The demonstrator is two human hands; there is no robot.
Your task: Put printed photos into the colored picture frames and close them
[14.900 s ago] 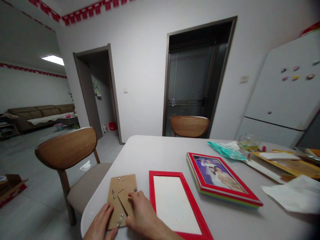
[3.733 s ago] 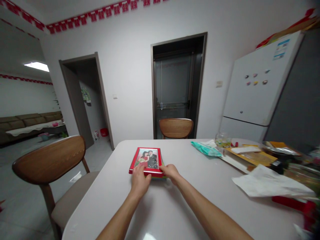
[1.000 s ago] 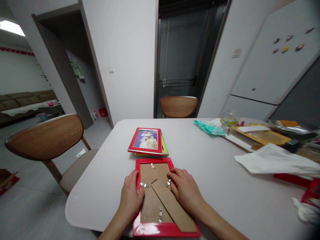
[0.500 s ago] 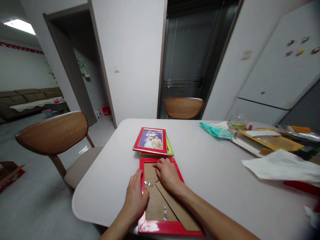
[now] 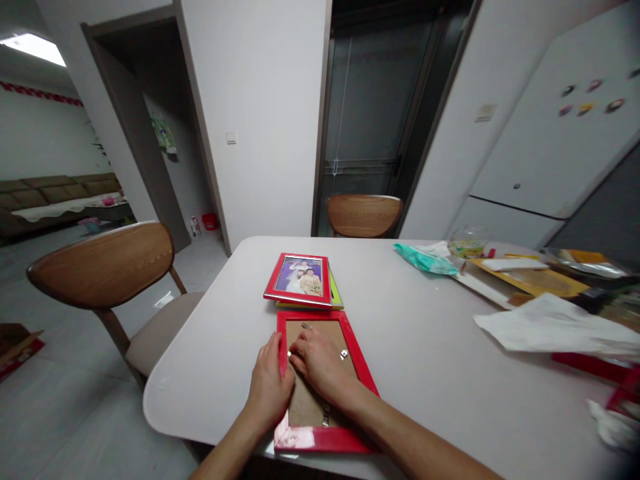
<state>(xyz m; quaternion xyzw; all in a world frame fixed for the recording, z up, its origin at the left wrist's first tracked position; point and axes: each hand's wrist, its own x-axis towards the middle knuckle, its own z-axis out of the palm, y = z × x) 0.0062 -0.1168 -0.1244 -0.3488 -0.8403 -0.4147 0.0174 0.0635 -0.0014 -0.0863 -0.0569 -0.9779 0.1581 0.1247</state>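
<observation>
A red picture frame [image 5: 345, 439] lies face down at the table's near edge, its brown backing board [image 5: 304, 403] showing. My left hand [image 5: 270, 383] grips the frame's left side, fingers along the outer rim and thumb on the inner edge. My right hand [image 5: 319, 365] is bent over the board, fingertips together at the left metal clip [image 5: 289, 355], which they partly cover. Other metal clips show at the top, right and bottom of the board. Just beyond lies another red frame [image 5: 325, 283] with a photo facing up, resting on a yellow-green frame [image 5: 337, 293].
On the white table [image 5: 400, 320], a teal packet [image 5: 425, 260], a clear bowl [image 5: 469, 243], a yellow envelope [image 5: 555, 283] and white paper [image 5: 545, 323] lie to the right. Wooden chairs stand at the left [image 5: 105, 267] and far side [image 5: 365, 215].
My right hand has moved from the top clip down to the left clip, uncovering the right clip. The diagonal strip seen across the backing is no longer visible. My left hand stays put.
</observation>
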